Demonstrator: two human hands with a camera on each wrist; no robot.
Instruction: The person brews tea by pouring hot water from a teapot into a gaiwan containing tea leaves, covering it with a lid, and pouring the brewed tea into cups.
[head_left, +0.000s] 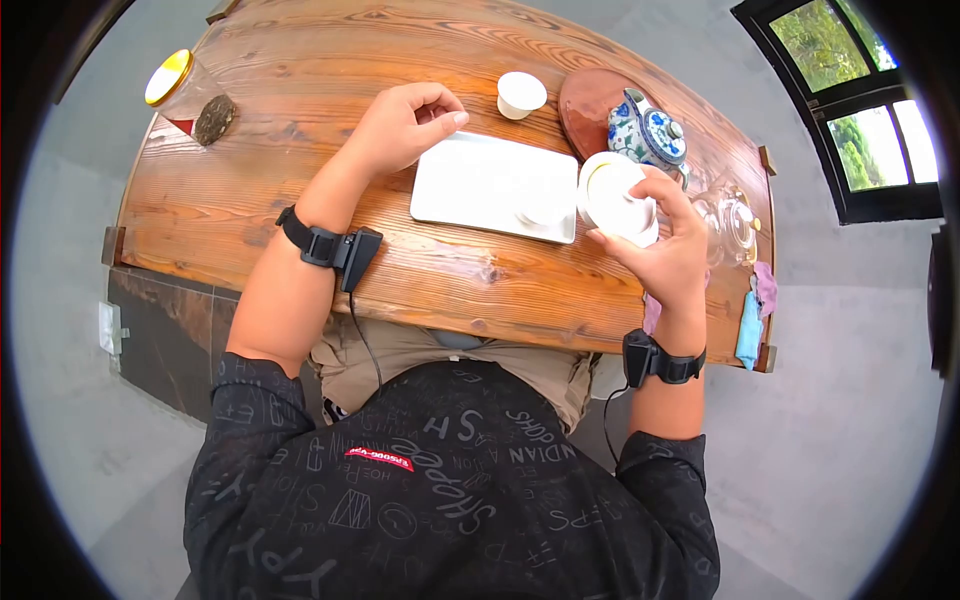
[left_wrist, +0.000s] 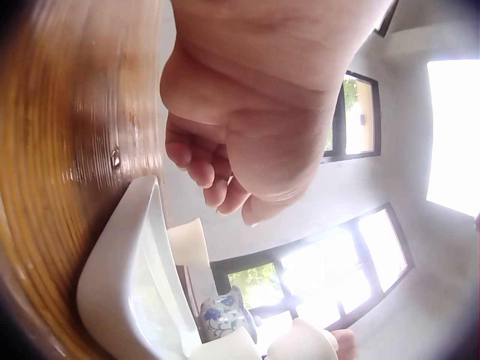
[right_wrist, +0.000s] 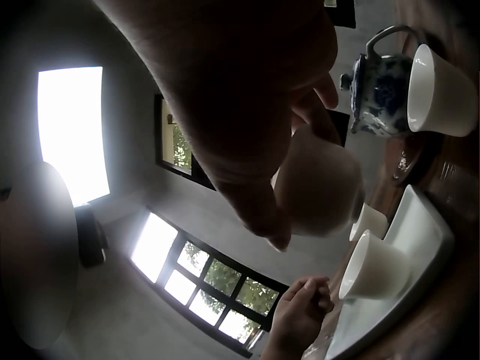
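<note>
My right hand (head_left: 670, 235) pinches a white cup (right_wrist: 319, 184) between thumb and fingers, above the table just off the right end of a white rectangular tray (head_left: 470, 190). Behind it in the head view, partly covered, is another white cup (right_wrist: 444, 94), standing close to the blue-and-white teapot (head_left: 650, 135). A small white cup (right_wrist: 375, 268) sits on the tray's right part. Over the tray's far left corner hovers my left hand (head_left: 405, 125), fingers loosely curled with nothing in them. Beyond the tray stands a white cup (head_left: 521, 95).
The teapot rests on a reddish-brown round board (head_left: 585, 105). Clear glassware (head_left: 735, 225) stands at the table's right, near a blue cloth (head_left: 748, 330) and a pink cloth (head_left: 766, 288) at the edge. A yellow-lidded jar (head_left: 180, 95) with dark contents is far left.
</note>
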